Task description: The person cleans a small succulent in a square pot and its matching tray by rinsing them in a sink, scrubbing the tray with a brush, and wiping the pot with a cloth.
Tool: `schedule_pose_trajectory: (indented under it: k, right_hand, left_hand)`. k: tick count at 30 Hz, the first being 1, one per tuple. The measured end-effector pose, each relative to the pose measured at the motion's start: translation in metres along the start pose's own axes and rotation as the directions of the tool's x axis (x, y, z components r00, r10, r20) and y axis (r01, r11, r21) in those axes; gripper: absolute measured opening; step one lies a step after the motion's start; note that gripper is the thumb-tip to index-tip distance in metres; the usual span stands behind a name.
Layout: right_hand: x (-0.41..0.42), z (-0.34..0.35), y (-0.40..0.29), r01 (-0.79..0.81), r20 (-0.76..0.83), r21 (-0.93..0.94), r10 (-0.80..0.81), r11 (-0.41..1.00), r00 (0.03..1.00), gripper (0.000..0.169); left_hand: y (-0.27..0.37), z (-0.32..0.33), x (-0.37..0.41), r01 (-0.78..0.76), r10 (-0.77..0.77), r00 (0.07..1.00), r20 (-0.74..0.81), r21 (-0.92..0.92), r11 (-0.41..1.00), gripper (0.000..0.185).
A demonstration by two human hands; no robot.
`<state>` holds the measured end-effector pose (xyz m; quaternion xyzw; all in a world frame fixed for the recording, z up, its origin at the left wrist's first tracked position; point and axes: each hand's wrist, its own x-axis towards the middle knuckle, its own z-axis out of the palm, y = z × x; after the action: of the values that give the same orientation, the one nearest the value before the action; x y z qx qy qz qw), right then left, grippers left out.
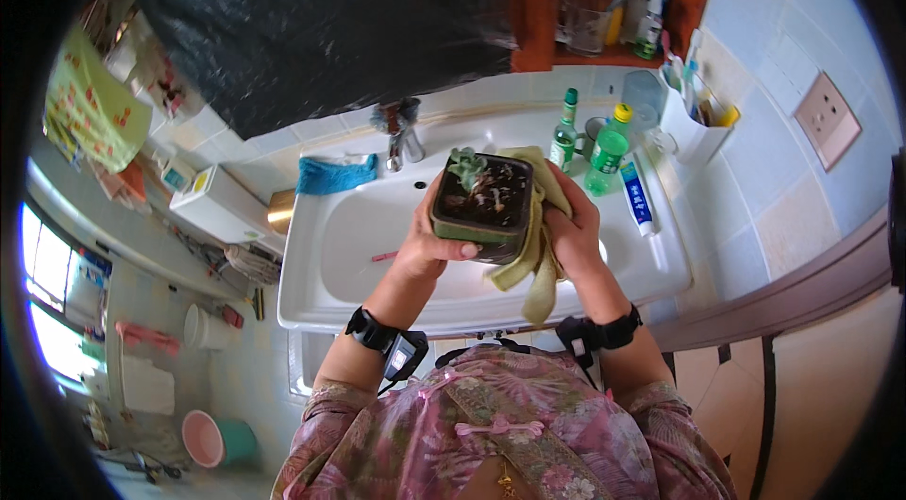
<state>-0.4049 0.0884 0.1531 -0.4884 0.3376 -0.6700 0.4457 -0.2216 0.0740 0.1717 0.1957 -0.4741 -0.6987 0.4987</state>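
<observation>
A small square plant pot (467,230) with rounded corners is held over the white sink (347,245). Dark soil (488,206) fills it, and a pale green succulent (467,166) grows in its far left corner. My left hand (427,238) grips the pot from the left, thumb along its near side. In my right hand (575,220) is a bunched yellow-green cloth (541,252), pressed to the pot's right side. Part of the cloth hangs down below the pot. The right fingertips are hidden by the cloth.
Behind the pot is the faucet (400,143), with a blue cloth (336,174) on the left rim. On the right stand a glass bottle (564,135), a green plastic bottle (606,157) and a toothpaste tube (637,199). Black plastic sheeting (340,19) hangs above.
</observation>
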Motion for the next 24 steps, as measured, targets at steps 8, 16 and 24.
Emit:
schedule_pose_trajectory:
  k: [8, 16, 24]
  right_hand:
    - [-0.020, 0.035, 0.001, 0.086, 0.088, 0.128, -0.097, 0.988, 0.991, 0.056]
    - [0.015, 0.030, 0.002, -0.009, 0.193, 0.080, -0.006, 0.997, 0.981, 0.093]
    - [0.019, 0.021, 0.018, -0.204, 0.259, 0.179, 0.154, 0.963, 0.954, 0.083]
  left_hand:
    - [0.004, 0.001, -0.007, -0.280, 0.300, 0.918, -0.258, 0.110, 0.954, 0.094]
    - [-0.006, -0.019, -0.021, -0.285, 0.402, 0.903, -0.149, 0.493, 0.822, 0.083]
    - [0.001, -0.031, -0.008, -0.144, 0.142, 0.989, 0.051, 0.053, 0.988, 0.095]
